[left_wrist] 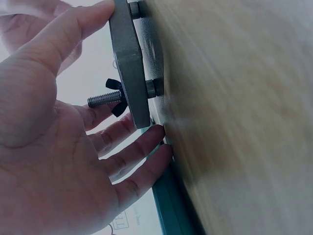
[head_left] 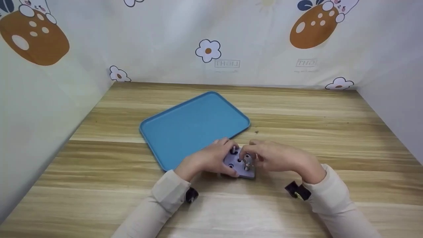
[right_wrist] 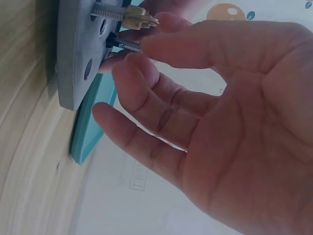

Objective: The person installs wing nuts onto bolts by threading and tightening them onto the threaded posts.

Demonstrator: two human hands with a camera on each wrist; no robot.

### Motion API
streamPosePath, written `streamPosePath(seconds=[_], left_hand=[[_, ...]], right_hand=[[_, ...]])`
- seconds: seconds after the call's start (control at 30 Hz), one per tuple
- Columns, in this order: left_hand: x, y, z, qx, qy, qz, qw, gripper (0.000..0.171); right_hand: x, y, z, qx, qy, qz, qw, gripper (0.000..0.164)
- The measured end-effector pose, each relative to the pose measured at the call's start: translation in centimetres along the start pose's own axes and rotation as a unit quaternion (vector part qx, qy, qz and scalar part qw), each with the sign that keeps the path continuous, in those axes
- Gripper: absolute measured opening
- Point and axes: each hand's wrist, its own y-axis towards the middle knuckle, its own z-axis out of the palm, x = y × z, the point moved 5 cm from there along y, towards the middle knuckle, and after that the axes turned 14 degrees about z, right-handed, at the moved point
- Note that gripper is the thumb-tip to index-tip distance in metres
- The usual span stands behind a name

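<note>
A grey metal plate (head_left: 238, 169) with several holes is just in front of the blue tray. My left hand (head_left: 211, 157) grips it from the left, thumb at the near edge and fingers at the far side. In the left wrist view a bolt (left_wrist: 100, 100) passes through the plate with a black wing nut (left_wrist: 114, 83) on it; bolt heads (left_wrist: 150, 89) show underneath. My right hand (head_left: 277, 155) pinches a brass wing nut (right_wrist: 134, 18) on another upright bolt (right_wrist: 106, 11), its other fingers bent loosely alongside. An open hole (right_wrist: 88, 69) shows near the plate's corner.
A blue tray (head_left: 195, 125) lies at an angle on the wood-grain table (head_left: 314, 122), its near edge close behind my left hand. A patterned curtain (head_left: 165, 43) borders the table at the back and sides. Small black devices (head_left: 297, 191) sit at both wrists.
</note>
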Motion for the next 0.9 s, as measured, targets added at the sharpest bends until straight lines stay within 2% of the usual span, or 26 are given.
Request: streamPosePath(seconds=[0.33,0.53,0.67,0.8,0.9], left_hand=[[-0.01,0.01,0.05,0.001,0.002,0.004,1.0000,0.073],[0.00,0.01,0.05,0.001,0.007,0.004,1.0000,0.073],[0.04,0.02,0.03,0.001,0.007,0.002,1.0000,0.073],[0.06,0.01,0.03,0.002,0.003,-0.003,1.0000,0.074],[0.09,0.00,0.04,0.003,0.000,-0.005,1.0000,0.074]], right_hand=[[-0.59,0.42,0.22,0.004,-0.005,0.073,0.997,0.025],[-0.77,0.57,0.26,-0.001,-0.014,0.079,0.997,0.027],[-0.75,0.49,0.03,0.001,0.004,0.062,0.998,0.024],[-0.23,0.16,-0.21,0.006,0.024,0.001,1.000,0.005],[0.13,-0.06,-0.13,0.011,0.018,-0.030,0.999,0.016]])
